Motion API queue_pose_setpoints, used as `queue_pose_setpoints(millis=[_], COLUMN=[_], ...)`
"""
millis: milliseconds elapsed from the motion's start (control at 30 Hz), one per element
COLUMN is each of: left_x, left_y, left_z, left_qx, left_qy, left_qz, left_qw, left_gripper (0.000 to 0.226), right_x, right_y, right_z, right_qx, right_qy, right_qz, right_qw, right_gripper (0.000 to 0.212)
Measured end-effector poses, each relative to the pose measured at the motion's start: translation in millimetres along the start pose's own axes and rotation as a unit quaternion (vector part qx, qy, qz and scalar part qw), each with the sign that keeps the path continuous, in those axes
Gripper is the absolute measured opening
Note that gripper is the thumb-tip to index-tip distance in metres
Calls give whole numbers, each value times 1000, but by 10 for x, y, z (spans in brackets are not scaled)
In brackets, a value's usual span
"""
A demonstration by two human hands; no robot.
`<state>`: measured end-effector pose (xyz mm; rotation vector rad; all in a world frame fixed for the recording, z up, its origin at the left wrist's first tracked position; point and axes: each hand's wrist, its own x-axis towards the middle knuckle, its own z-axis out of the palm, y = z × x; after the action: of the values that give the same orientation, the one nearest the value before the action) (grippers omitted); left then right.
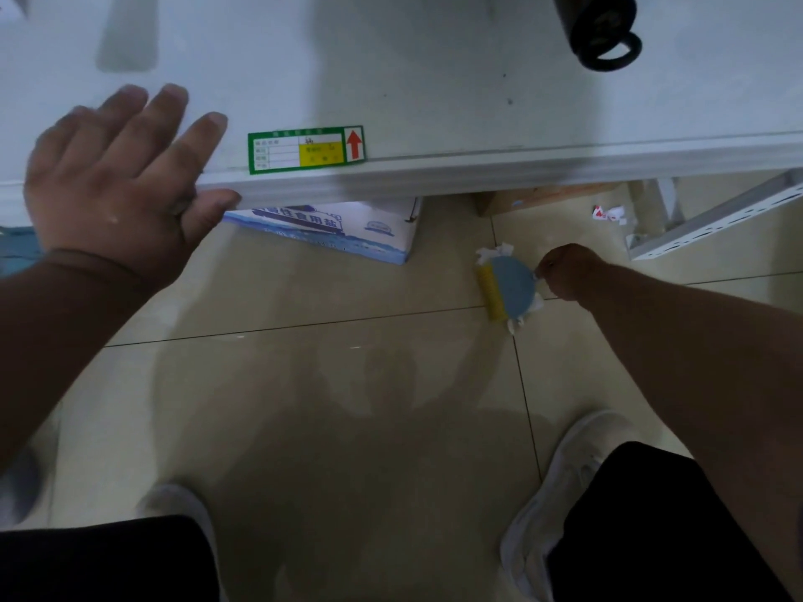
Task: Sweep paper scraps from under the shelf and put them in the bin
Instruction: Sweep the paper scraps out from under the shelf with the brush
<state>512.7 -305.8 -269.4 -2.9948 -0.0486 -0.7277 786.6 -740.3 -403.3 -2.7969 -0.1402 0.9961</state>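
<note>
The left hand [117, 184] rests flat on the front edge of the white shelf [434, 102], fingers spread wide on the top surface and the thumb hooked over the lip. It holds nothing. A green-bordered label [306, 149] with a yellow field and a red arrow is fixed to the shelf just right of this hand. A black bottle [597, 30] lies on the shelf surface at the upper right.

The right hand [569, 273] reaches down to the tiled floor [304, 384] and is closed around the grip of a small hand brush [506, 288]. The brush has a blue half-round body and a strip of yellow bristles along its left side. The bristle strip is at floor level.

White paper scraps [495, 252] lie touching the brush at its far end, and a second white scrap [519, 323] lies at its near end. Both are in the open, just in front of the shelf edge. A further red-and-white scrap [608, 214] lies under the shelf, near a white perforated metal rail [717, 219] at the right.

A blue-and-white printed carton [343, 230] lies flat on the floor, partly under the shelf, to the left of the brush. A brown cardboard box [534, 197] sits further back under the shelf.

Two white shoes [560, 484] and dark trouser legs show at the bottom edge.
</note>
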Motion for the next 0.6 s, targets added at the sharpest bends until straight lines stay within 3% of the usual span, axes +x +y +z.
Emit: queue_pose_setpoints(millis=[167, 400, 467, 533, 600], left_x=[45, 60, 60, 59, 53], left_y=[84, 140, 124, 105, 83], left_z=[-118, -182, -173, -145, -106], left_qx=[18, 45, 52, 62, 73], left_qy=[-30, -42, -41, -37, -25], left_qz=[-17, -28, -23, -20, -19], left_qw=[999, 998, 998, 997, 997], left_gripper=[58, 58, 58, 58, 58], right_x=[-52, -54, -75, -49, -48], right_y=[-108, -256, -282, -267, -255], right_z=[124, 336, 344, 350, 305], right_qx=[55, 125, 126, 57, 59], right_qy=[-50, -100, -90, -74, -41], right_qz=[-25, -44, -52, -48, 7], right_qw=[997, 986, 987, 994, 997], right_gripper=[32, 15, 19, 29, 30])
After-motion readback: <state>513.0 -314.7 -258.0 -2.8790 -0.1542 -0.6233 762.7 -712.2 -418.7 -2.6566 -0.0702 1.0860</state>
